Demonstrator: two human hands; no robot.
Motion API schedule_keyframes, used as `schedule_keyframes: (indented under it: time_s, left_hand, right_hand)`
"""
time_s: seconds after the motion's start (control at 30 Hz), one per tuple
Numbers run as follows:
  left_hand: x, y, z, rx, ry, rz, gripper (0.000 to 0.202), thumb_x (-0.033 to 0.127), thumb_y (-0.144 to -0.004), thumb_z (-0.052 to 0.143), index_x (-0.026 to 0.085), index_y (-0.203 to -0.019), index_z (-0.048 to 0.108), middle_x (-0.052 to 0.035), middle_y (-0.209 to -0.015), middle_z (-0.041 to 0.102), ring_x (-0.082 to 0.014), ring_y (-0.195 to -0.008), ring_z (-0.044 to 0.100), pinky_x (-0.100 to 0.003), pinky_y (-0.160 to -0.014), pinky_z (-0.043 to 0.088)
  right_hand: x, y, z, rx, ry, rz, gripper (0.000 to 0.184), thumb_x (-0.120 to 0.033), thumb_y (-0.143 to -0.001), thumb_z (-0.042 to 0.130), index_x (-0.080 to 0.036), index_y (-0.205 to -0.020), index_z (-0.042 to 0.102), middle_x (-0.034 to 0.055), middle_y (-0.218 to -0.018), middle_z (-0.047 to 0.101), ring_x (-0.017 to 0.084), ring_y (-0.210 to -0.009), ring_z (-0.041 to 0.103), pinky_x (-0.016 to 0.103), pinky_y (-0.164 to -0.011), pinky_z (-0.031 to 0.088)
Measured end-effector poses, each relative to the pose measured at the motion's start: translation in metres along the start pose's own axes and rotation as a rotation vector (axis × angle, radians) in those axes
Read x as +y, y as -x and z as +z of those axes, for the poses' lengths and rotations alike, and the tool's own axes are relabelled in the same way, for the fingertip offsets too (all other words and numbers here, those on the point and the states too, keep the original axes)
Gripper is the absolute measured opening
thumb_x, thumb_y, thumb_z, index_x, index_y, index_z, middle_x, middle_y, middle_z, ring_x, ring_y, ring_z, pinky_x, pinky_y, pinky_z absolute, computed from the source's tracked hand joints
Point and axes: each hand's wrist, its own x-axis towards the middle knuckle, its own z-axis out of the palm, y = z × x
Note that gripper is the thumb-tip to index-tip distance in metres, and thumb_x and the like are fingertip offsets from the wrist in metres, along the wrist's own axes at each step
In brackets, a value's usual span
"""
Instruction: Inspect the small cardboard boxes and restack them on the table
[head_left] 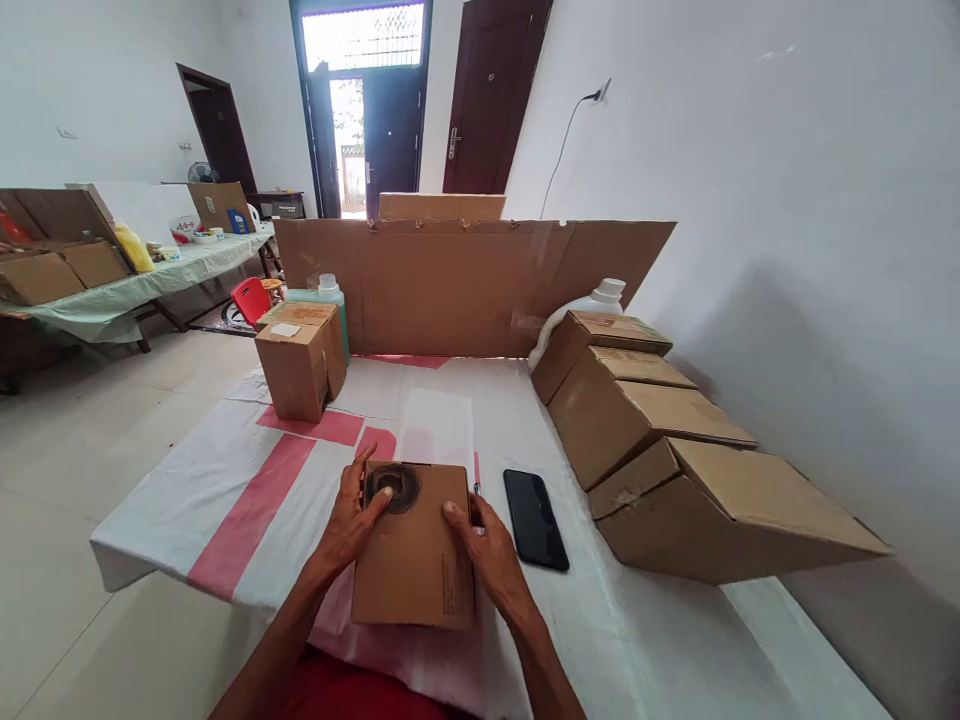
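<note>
A brown cardboard box [412,570] is held between my two hands at the near edge of the table. Near its upper left corner is a dark round scribbled patch [405,487]. My left hand [358,510] grips the box's left side, its thumb lying on that patch. On the opposite side, my right hand [487,545] is closed around the edge, thumb on the upper face. By the right fingers a thin pen-like tip [477,488] shows; the rest of it is hidden. Just right of that hand, a black smartphone [536,520] lies flat on the cloth.
Several cardboard boxes [675,410] line the right side, beside a white jug [608,290]. At the back left, another box [300,360] stands before a bottle of green liquid [328,285]. A cardboard panel [450,290] spans the far edge of the cloth-covered table [247,500].
</note>
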Motion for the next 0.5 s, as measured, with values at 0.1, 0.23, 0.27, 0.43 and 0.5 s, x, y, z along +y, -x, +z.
schedule_keyframes:
  time_s: [0.1, 0.23, 0.27, 0.43, 0.5]
  left_hand:
    - [0.005, 0.017, 0.002, 0.049, -0.035, -0.003, 0.067, 0.042, -0.091, 0.060, 0.027, -0.154, 0.040, -0.0109, -0.150, 0.049, -0.0289, -0.138, 0.048, -0.051, -0.118, 0.036]
    - [0.010, 0.048, -0.008, 0.122, -0.088, -0.018, 0.064, 0.047, -0.093, 0.057, 0.030, -0.153, 0.040, -0.0081, -0.157, 0.044, -0.0292, -0.146, 0.041, -0.051, -0.123, 0.029]
    - [0.010, 0.055, -0.012, 0.142, -0.106, -0.041, 0.064, 0.048, -0.093, 0.057, 0.031, -0.153, 0.041, -0.0079, -0.157, 0.045, -0.0299, -0.146, 0.041, -0.052, -0.124, 0.029]
    - [0.007, 0.078, -0.024, 0.229, -0.168, -0.100, 0.061, 0.045, -0.091, 0.055, 0.030, -0.149, 0.045, -0.0078, -0.152, 0.050, -0.0324, -0.140, 0.048, -0.056, -0.123, 0.030]
    - [0.007, 0.079, -0.023, 0.226, -0.157, -0.087, 0.060, 0.043, -0.091, 0.055, 0.030, -0.149, 0.045, -0.0074, -0.150, 0.051, -0.0315, -0.138, 0.049, -0.055, -0.122, 0.032]
  right_hand:
    - [-0.022, 0.011, 0.023, 0.250, 0.219, -0.114, 0.101, -0.062, -0.075, 0.072, -0.012, -0.154, 0.037, 0.0239, -0.149, 0.049, 0.039, -0.138, 0.050, 0.054, -0.115, 0.042]
    - [-0.048, 0.028, 0.059, 0.223, 0.477, -0.117, 0.098, -0.052, -0.073, 0.077, -0.014, -0.155, 0.039, 0.0252, -0.158, 0.039, 0.044, -0.145, 0.040, 0.062, -0.114, 0.041]
    - [-0.052, 0.032, 0.067, 0.193, 0.511, -0.096, 0.095, -0.051, -0.073, 0.077, -0.015, -0.154, 0.041, 0.0251, -0.157, 0.040, 0.045, -0.142, 0.043, 0.062, -0.111, 0.043]
    - [-0.059, 0.050, 0.088, 0.154, 0.573, -0.097, 0.083, -0.046, -0.072, 0.074, -0.015, -0.145, 0.050, 0.0221, -0.140, 0.054, 0.043, -0.127, 0.055, 0.061, -0.102, 0.050]
    - [-0.057, 0.052, 0.085, 0.171, 0.551, -0.105, 0.083, -0.046, -0.071, 0.075, -0.016, -0.144, 0.050, 0.0215, -0.138, 0.055, 0.043, -0.127, 0.055, 0.061, -0.102, 0.050]
